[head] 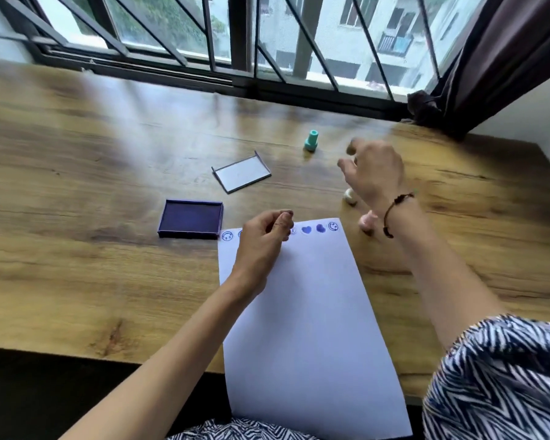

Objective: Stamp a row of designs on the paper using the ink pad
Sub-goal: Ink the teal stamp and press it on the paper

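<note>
Both forearms are bare from wrist to past the elbow. The right hand (pixel 377 173) has a thin dark cord bracelet (pixel 394 214) just behind it at the wrist, with small dark beads or knots strung on it, one hanging at the underside. Further up from the bracelet, a loose short sleeve (pixel 502 376) covers the upper arm, printed in navy-and-white zigzag stripes. The same print shows at the lap. The left hand (pixel 261 246) has no bracelet or ring that I can see.

Left hand (pixel 261 246) loosely curled, fingers bent; right hand (pixel 373 173) raised, fingers spread, holding nothing.
</note>
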`<state>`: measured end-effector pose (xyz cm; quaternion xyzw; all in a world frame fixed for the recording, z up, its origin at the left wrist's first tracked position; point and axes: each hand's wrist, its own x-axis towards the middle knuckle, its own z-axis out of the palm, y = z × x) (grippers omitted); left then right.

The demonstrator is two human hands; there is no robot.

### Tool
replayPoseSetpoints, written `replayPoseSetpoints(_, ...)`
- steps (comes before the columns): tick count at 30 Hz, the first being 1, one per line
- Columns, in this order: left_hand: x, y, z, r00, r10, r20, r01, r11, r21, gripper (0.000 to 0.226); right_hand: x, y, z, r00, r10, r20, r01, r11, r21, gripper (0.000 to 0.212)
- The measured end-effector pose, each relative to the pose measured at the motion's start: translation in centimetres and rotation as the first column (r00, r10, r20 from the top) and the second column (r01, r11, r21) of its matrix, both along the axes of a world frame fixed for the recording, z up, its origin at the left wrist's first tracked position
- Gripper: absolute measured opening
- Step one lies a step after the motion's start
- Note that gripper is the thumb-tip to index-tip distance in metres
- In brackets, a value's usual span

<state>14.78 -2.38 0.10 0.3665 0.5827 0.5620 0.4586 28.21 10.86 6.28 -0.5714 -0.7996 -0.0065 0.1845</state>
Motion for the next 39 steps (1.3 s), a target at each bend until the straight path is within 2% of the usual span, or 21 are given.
replayPoseSetpoints(2, -0.2, 0.0, -0.1, 1.0, 0.013, 0.02, -0.013, 1.0, 0.002, 0.014, -2.7, 4.4, -0.1, 0.997, 0.055, 0.053, -0.049, 0.993, -0.108, 0.028)
replayPoseSetpoints(5, -0.6, -0.6, -0.2, 0.999, 0.029, 0.033, -0.029, 1.0, 0.005, 0.014, -5.7, 9.3, -1.6, 0.971, 0.101, 0.216, -0.04, 0.962, -0.269, 0.032)
replayPoseSetpoints(8, -1.0, -1.4, -0.3, 0.999, 0.037, 0.034, -0.037, 0.999, 0.004, 0.013, -6.6, 11.0, -3.5, 0.942, 0.112, 0.318, -0.01, 0.952, -0.305, 0.032)
replayPoseSetpoints(10, -1.7, -1.5, -0.1, 0.997, 0.066, 0.033, -0.066, 0.998, 0.011, 0.014, -7.1, 11.3, -3.8, 0.947, 0.117, 0.298, -0.032, 0.961, -0.275, 0.03)
replayPoseSetpoints(12, -2.8, -1.5, 0.0, 0.991, 0.124, 0.045, -0.126, 0.992, 0.025, 0.014, -8.1, 10.7, -3.2, 0.985, 0.114, 0.127, -0.079, 0.965, -0.251, 0.026)
replayPoseSetpoints(14, -3.8, -1.4, 0.2, 0.979, 0.191, 0.066, -0.194, 0.981, 0.027, 0.015, -8.8, 7.9, -2.5, 0.969, 0.107, -0.222, -0.183, 0.916, -0.357, 0.026)
replayPoseSetpoints(16, -4.5, -1.2, 0.4, 0.963, 0.255, 0.089, -0.258, 0.965, 0.034, 0.021, -8.9, 3.3, -1.9, 0.805, 0.068, -0.589, -0.425, 0.759, -0.493, 0.025)
replayPoseSetpoints(17, -4.9, -1.1, 0.6, 0.956, 0.277, 0.094, -0.281, 0.959, 0.041, 0.025, -8.8, 1.1, -1.7, 0.714, 0.028, -0.7, -0.534, 0.668, -0.518, 0.022)
replayPoseSetpoints(18, -5.3, -0.9, 0.9, 0.954, 0.285, 0.095, -0.291, 0.955, 0.049, 0.028, -8.7, -0.7, -1.5, 0.653, -0.008, -0.758, -0.605, 0.596, -0.528, 0.021)
replayPoseSetpoints(20, -6.2, -1.2, 1.5, 0.958, 0.276, 0.074, -0.28, 0.958, 0.063, 0.028, -9.1, -3.8, -1.3, 0.605, -0.031, -0.795, -0.659, 0.542, -0.522, 0.022)
replayPoseSetpoints(26, -8.3, -5.8, 0.0, 0.965, 0.262, -0.029, -0.261, 0.965, 0.038, 0.014, -11.3, -10.1, -3.5, 0.577, -0.121, -0.808, -0.634, 0.557, -0.536, 0.017)
replayPoseSetpoints(29, -8.9, -6.9, -0.3, 0.963, 0.268, 0.034, -0.269, 0.963, 0.014, 0.004, -11.9, -11.6, -4.5, 0.564, -0.141, -0.814, -0.635, 0.555, -0.537, 0.01)
replayPoseSetpoints(32, -9.3, -7.5, -0.6, 0.928, 0.337, 0.16, -0.337, 0.941, -0.028, 0.014, -12.4, -11.6, -4.6, 0.549, -0.105, -0.829, -0.62, 0.614, -0.488, 0.021)
replayPoseSetpoints(34, -9.4, -7.9, -0.8, 0.916, 0.359, 0.181, -0.359, 0.933, -0.033, 0.018, -13.3, -10.7, -4.1, 0.63, 0.054, -0.775, -0.578, 0.699, -0.421, 0.012)
replayPoseSetpoints(36, -9.4, -8.2, -0.9, 0.919, 0.354, 0.172, -0.357, 0.934, -0.018, 0.018, -15.0, -9.2, -3.6, 0.769, 0.29, -0.57, -0.528, 0.79, -0.311, 0.01)
replayPoseSetpoints(37, -9.2, -8.3, -1.0, 0.918, 0.357, 0.171, -0.36, 0.933, -0.013, 0.017, -16.1, -8.8, -3.3, 0.802, 0.381, -0.46, -0.531, 0.807, -0.257, 0.013)
replayPoseSetpoints(39, -8.8, -8.5, -1.2, 0.912, 0.373, 0.173, -0.376, 0.927, -0.015, 0.015, -18.2, -8.7, -3.2, 0.806, 0.525, -0.273, -0.585, 0.776, -0.236, 0.019)
